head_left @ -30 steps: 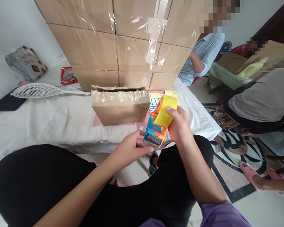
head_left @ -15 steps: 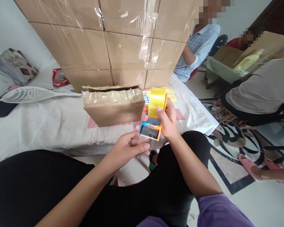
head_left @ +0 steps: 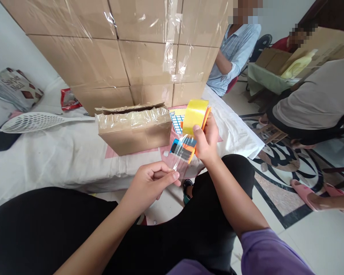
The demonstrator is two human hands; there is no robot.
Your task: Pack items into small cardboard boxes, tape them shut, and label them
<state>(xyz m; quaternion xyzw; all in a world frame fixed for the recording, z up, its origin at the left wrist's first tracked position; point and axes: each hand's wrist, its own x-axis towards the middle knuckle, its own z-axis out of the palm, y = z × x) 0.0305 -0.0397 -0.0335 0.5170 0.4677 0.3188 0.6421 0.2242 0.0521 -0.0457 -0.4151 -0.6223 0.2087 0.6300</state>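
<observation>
My right hand (head_left: 208, 139) is closed round an orange and blue tape dispenser (head_left: 185, 149) loaded with a roll of yellowish clear tape (head_left: 195, 116). A see-through strip of tape (head_left: 180, 164) runs from the dispenser down to my left hand (head_left: 154, 179), where thumb and forefinger pinch its free end. Left of the dispenser, a small cardboard box (head_left: 134, 137) stands on the cloth-covered table, glossy clear tape along its top edge and a raised flap at the back. Neither hand touches that box.
Behind the box rises a tall stack of taped cartons (head_left: 94, 61). A white slotted paddle (head_left: 37, 121), a red packet (head_left: 70, 100) and a silvery bag (head_left: 15, 89) lie at left on the white cloth (head_left: 60, 160). Several people sit at right, one in a blue shirt (head_left: 237, 46).
My left hand has closed its pinch on the tape end, and the strip is now stretched between my hands. The dispenser has moved slightly up and right, turning a little.
</observation>
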